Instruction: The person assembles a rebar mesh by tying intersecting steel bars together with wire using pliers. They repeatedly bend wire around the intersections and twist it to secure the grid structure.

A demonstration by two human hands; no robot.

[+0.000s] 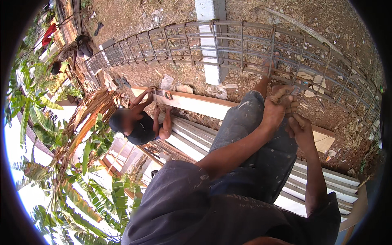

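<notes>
My left hand [278, 104] is in front of my knees with its fingers curled. My right hand [300, 127] is close beside it, thumb and fingers pressed together. Whatever they may hold is too small to make out. Just beyond them runs a long rebar cage [242, 47], with bars tied through several square stirrups. My left fingers are close to its near bars; I cannot tell whether they touch. A pale board [196, 104] passes beneath my legs, and its right end [324, 141] shows beyond my right hand.
At the left a co-worker [141, 124] crouches at the board's far end, beside a handsaw [168, 94]. A white concrete post [210, 53] lies under the cage. Stacked boards [326, 183] lie beneath me. Banana plants [90, 196] stand at the lower left.
</notes>
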